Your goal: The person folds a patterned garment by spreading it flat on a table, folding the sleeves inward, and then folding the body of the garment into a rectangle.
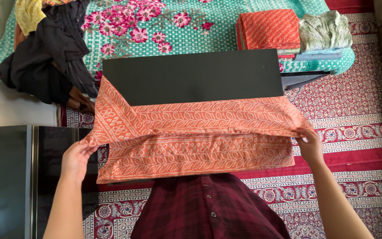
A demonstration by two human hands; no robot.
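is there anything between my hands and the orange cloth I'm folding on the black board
Nothing visible. The left hand pinches the orange cloth at its left corner and the right hand grips its right edge. The cloth lies directly on the black board, nothing between them.

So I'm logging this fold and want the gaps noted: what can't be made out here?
All in the head view:
- Fingertips of the left hand and right hand: tucked under the orange cloth.
- Black board: near part covered by that cloth.
- Dark clothes pile: single items indistinguishable.
- Folded stack: cut off by the top edge.
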